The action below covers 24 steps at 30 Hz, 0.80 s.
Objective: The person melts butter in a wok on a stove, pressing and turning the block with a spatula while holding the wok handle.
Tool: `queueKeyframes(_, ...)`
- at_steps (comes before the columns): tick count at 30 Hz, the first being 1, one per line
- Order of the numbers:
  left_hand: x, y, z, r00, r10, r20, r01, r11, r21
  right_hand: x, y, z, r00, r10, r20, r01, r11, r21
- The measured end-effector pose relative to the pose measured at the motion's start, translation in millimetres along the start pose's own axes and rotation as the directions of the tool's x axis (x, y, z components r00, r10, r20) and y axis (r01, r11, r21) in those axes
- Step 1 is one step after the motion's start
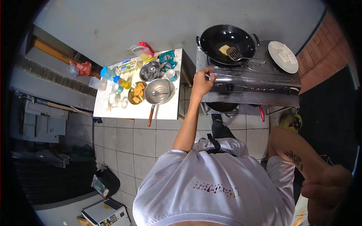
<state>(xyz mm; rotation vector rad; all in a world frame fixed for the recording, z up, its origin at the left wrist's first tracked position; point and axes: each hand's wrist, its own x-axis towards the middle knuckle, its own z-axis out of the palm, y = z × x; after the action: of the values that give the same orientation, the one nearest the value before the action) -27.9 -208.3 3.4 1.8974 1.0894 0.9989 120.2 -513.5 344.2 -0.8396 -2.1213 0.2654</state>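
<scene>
My left hand [204, 81] is over the front left corner of the metal stove [256, 83], its fingers curled together; whatever may be in them is too small to make out. Behind it a black wok [228, 35] stands on the burner, with a pale yellow slab of food [224, 49] inside. A slotted spatula [235, 55] leans in the wok, its handle lying over the rim to the right. My right hand [328, 188] is raised close to the camera at the lower right, apart from the stove. Its fingers look folded, and their inner side is hidden.
A white plate with pale slices [290, 67] sits at the stove's right. On the white table [176, 107] at left are a saucepan [157, 88], a bowl of fried pieces [136, 92], a metal bowl [149, 71] and bottles. A second pan [222, 107] rests under the stove.
</scene>
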Motion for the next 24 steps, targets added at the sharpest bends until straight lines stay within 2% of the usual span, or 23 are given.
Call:
queueKeyframes(2,0,1,1,0.999,0.043,0.016,-0.044,0.998,0.052,-5,4,6,1.0,-0.026,0.011,0.026,0.999,0.024)
queueKeyframes(5,1,2,6,0.999,0.012,0.051,-0.013,1.0,0.023,-7,12,17,0.996,-0.083,0.016,0.081,0.994,0.075)
queueKeyframes(9,-1,12,9,0.998,0.032,0.047,-0.035,0.998,0.052,-5,18,21,0.971,-0.238,-0.038,0.24,0.965,0.105)
queueKeyframes(10,-1,13,12,0.998,-0.009,0.057,0.008,1.0,0.017,-6,19,21,0.953,-0.295,-0.068,0.301,0.949,0.096)
queueKeyframes(11,-1,11,10,0.997,-0.052,0.057,0.053,0.999,-0.011,-6,21,22,0.92,-0.373,-0.123,0.382,0.923,0.055)
queueKeyframes(12,1,0,16,1.0,-0.009,0.025,0.009,1.0,-0.027,-7,25,23,0.858,-0.469,-0.21,0.47,0.881,-0.046)
queueKeyframes(14,-1,3,13,0.999,0.029,0.019,-0.03,0.999,0.027,-9,28,22,0.757,-0.573,-0.313,0.527,0.819,-0.226)
queueKeyframes(16,-2,12,10,0.999,0.034,0.01,-0.034,0.999,0.004,-10,-6,0,0.954,-0.257,-0.154,0.243,0.964,-0.106)
queueKeyframes(17,-2,16,9,1.0,0.011,0.013,-0.012,1.0,0.008,-16,-20,-10,0.992,0.12,0.046,-0.117,0.991,-0.069)
queueKeyframes(18,-2,18,9,1.0,-0.01,0.023,0.01,1.0,0.01,-14,-15,-5,0.992,0.121,0.04,-0.118,0.99,-0.072)
queueKeyframes(21,0,10,13,0.999,0.028,0.027,-0.028,1.0,-0.005,-8,-1,7,0.996,-0.091,-0.024,0.093,0.993,0.075)
queueKeyframes(24,-1,11,15,0.998,-0.013,0.062,0.013,1.0,0.008,-5,11,19,0.987,-0.159,-0.02,0.161,0.978,0.134)
